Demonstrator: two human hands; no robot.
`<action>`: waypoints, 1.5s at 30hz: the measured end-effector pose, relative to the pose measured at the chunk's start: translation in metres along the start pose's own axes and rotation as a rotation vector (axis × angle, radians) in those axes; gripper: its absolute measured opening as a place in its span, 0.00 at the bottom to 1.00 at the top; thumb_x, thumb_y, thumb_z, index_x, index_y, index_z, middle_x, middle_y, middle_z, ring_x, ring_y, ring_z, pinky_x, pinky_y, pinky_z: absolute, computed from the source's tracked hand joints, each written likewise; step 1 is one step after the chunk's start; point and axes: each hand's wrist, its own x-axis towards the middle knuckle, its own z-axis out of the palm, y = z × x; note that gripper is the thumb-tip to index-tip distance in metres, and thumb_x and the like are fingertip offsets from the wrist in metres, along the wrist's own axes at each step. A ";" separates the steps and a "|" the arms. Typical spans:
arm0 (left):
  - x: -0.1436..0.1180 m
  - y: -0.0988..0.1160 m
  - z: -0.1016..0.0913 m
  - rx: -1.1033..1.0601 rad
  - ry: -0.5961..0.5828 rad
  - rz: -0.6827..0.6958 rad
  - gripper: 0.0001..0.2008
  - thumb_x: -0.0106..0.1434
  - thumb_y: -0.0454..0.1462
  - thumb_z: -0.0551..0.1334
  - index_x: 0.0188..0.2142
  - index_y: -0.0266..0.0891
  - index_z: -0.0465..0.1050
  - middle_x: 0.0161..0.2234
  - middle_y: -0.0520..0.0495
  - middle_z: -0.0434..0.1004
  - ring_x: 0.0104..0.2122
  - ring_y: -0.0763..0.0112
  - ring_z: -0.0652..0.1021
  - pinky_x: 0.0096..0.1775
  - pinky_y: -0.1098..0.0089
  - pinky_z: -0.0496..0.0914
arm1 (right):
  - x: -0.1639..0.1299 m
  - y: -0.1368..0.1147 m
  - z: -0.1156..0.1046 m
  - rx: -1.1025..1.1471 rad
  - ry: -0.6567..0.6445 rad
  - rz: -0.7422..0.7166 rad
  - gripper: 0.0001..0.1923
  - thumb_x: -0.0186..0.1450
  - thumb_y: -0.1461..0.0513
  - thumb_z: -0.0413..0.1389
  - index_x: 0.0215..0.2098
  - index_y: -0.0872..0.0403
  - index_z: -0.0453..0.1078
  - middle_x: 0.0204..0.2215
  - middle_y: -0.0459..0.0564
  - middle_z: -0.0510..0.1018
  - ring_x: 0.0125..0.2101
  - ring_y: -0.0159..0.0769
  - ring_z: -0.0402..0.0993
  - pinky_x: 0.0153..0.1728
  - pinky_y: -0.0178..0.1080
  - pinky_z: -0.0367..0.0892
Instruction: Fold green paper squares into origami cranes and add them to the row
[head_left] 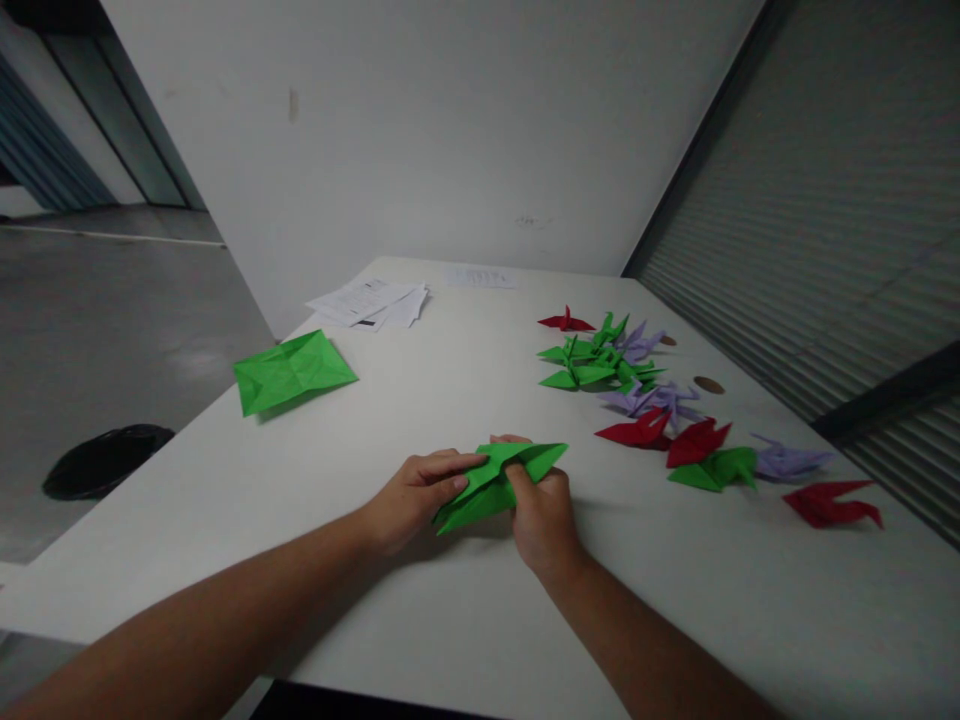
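A partly folded green paper piece (491,485) lies on the white table (420,390) in front of me. My left hand (412,495) presses on its left side with the fingers on top of the paper. My right hand (541,515) pinches its right part between thumb and fingers. Both hands grip the same piece, just above the tabletop.
A creased green paper sheet (291,371) lies at the left edge. White printed papers (371,302) sit at the back. Several folded green, red and purple paper cranes (600,365) spread over the right side. A black bin (105,460) stands on the floor, left.
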 end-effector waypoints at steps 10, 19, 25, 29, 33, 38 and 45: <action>0.002 -0.001 0.000 -0.046 -0.005 0.005 0.23 0.60 0.36 0.74 0.55 0.43 0.78 0.34 0.49 0.73 0.32 0.72 0.72 0.33 0.71 0.66 | 0.006 -0.003 -0.007 -0.166 0.018 -0.051 0.14 0.64 0.56 0.62 0.45 0.53 0.80 0.47 0.54 0.83 0.49 0.49 0.78 0.52 0.48 0.70; 0.005 0.003 0.006 -0.109 0.177 -0.034 0.31 0.54 0.34 0.76 0.57 0.43 0.71 0.31 0.54 0.72 0.30 0.75 0.72 0.31 0.73 0.67 | 0.000 -0.010 -0.004 0.086 -0.198 -0.027 0.24 0.60 0.48 0.67 0.48 0.49 0.71 0.36 0.48 0.82 0.33 0.39 0.77 0.33 0.38 0.71; 0.006 0.001 0.005 -0.044 0.096 -0.073 0.23 0.53 0.37 0.77 0.47 0.37 0.75 0.30 0.53 0.73 0.29 0.75 0.72 0.32 0.72 0.67 | 0.005 -0.014 -0.005 0.046 -0.063 -0.045 0.20 0.59 0.51 0.69 0.45 0.51 0.75 0.39 0.50 0.80 0.36 0.40 0.76 0.36 0.38 0.70; 0.005 0.001 0.006 -0.035 0.036 -0.146 0.20 0.52 0.40 0.77 0.41 0.33 0.77 0.33 0.47 0.78 0.32 0.70 0.76 0.36 0.69 0.69 | 0.012 -0.009 -0.009 0.047 0.043 -0.070 0.12 0.63 0.54 0.66 0.37 0.53 0.75 0.34 0.46 0.78 0.35 0.37 0.73 0.37 0.37 0.69; 0.004 0.003 0.007 -0.005 0.031 -0.190 0.19 0.52 0.42 0.77 0.38 0.33 0.78 0.32 0.47 0.79 0.30 0.70 0.75 0.35 0.69 0.68 | 0.017 -0.009 -0.011 0.102 0.073 -0.007 0.12 0.61 0.56 0.67 0.31 0.53 0.72 0.26 0.42 0.74 0.28 0.33 0.68 0.31 0.35 0.66; 0.002 0.004 0.009 -0.097 0.035 -0.232 0.18 0.54 0.43 0.76 0.36 0.34 0.77 0.32 0.47 0.77 0.30 0.71 0.75 0.34 0.71 0.67 | 0.015 -0.011 -0.008 0.083 0.043 0.022 0.15 0.60 0.52 0.68 0.31 0.53 0.72 0.25 0.42 0.74 0.26 0.34 0.67 0.29 0.36 0.65; 0.002 0.004 0.011 -0.125 0.037 -0.242 0.23 0.53 0.44 0.77 0.43 0.34 0.76 0.35 0.46 0.78 0.32 0.69 0.76 0.35 0.70 0.69 | 0.007 -0.007 -0.005 -0.130 -0.054 -0.028 0.16 0.62 0.50 0.66 0.29 0.53 0.71 0.23 0.43 0.72 0.24 0.33 0.65 0.26 0.35 0.63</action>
